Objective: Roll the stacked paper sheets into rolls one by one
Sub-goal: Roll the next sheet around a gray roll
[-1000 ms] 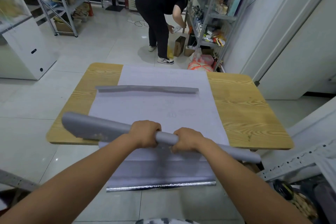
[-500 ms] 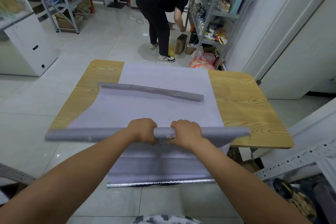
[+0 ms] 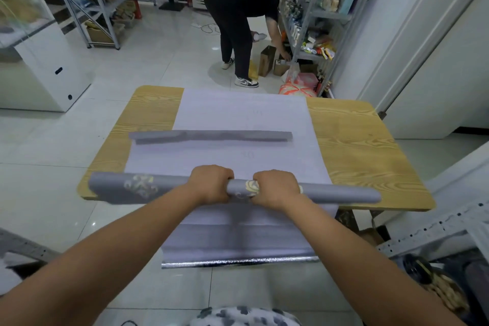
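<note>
A person's two hands hold a long grey paper roll (image 3: 344, 194) crosswise, just above the near edge of a wood-grain table (image 3: 357, 140). The left hand (image 3: 211, 185) and right hand (image 3: 275, 188) sit close together near the roll's middle, fingers curled over it and clamped on the paper.

A second ago the roll slanted, with its left end raised and flared. Now it lies level and square to the table. The sheet appears fully wound and lifted clear of the stack, so the hands are probably tightening it before setting it down.

The roll is matte grey, with a pale gold printed pattern showing between the hands and on the left. Its right half is a slim, tight tube, while the left end is looser and wider.

Beneath it lies the stack of sheets (image 3: 243, 114), pale lilac and flat, draped over the near table edge, where a crinkled silvery edge (image 3: 238, 262) shines. A finished roll (image 3: 211, 136), slightly flattened, lies across the stack farther away.
</note>
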